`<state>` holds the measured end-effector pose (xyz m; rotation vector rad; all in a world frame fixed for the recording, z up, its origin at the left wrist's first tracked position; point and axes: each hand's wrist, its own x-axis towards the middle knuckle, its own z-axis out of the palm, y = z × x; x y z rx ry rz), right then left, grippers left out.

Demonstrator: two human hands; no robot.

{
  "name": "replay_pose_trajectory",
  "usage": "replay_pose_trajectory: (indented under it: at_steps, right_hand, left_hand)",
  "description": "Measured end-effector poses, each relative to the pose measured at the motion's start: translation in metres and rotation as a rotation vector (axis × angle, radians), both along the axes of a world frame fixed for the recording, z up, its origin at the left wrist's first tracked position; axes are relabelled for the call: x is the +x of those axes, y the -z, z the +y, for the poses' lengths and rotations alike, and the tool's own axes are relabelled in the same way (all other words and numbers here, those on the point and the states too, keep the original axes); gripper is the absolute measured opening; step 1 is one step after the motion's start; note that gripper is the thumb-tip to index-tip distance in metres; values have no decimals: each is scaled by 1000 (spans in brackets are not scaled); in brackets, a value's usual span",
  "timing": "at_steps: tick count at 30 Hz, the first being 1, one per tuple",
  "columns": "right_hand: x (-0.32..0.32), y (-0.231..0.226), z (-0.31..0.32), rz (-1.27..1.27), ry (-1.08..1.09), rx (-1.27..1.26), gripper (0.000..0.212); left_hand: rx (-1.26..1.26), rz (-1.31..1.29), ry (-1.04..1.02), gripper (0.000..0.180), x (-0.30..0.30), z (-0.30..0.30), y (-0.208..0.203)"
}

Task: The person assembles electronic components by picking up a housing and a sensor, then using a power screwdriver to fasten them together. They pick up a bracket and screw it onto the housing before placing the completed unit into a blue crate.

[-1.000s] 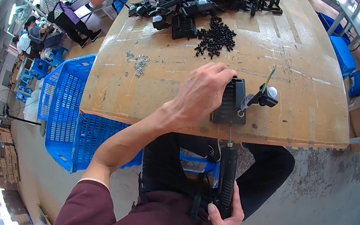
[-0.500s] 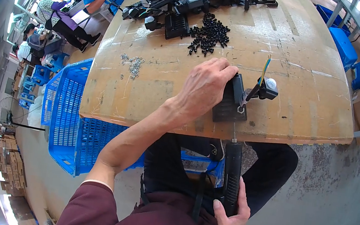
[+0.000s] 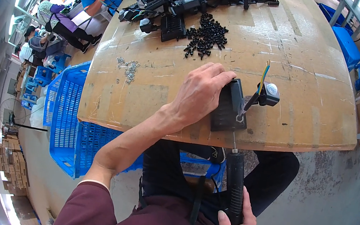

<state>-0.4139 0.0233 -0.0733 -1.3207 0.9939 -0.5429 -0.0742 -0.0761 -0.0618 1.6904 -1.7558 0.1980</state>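
A worn wooden bench (image 3: 155,95) carries a black ribbed housing (image 3: 229,108) near its front edge. The left hand (image 3: 198,96) lies over the housing's left side, fingers (image 3: 215,73) curled onto its top edge. Below the bench, the right hand (image 3: 236,221) grips a black electric screwdriver (image 3: 234,184), fingers wrapped around it, its bit touching the housing.

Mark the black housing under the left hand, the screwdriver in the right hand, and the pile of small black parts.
black housing (image 3: 228,110), head view, on its ribbed face.
screwdriver (image 3: 234,184), head view, on its black handle.
pile of small black parts (image 3: 207,35), head view, at the pile's middle.
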Motion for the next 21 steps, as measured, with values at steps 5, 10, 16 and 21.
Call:
replay_pose_trajectory:
  at_steps: [5,10,16,21]
  right_hand:
    - [-4,-16,-11,-182,78,496,80]
    - [-5,-19,-19,-232,26,566,82]
    - [-1,-16,-19,-184,19,573,84]
    - [-1,-19,-27,-179,-14,617,81]
  left_hand:
    - [26,-21,-2,27,-1,-1,-2]
    - [13,10,-8,26,-1,-2,-1]
    - [-2,34,-32,24,-3,-2,-1]
    - [-8,55,-39,24,-4,-2,0]
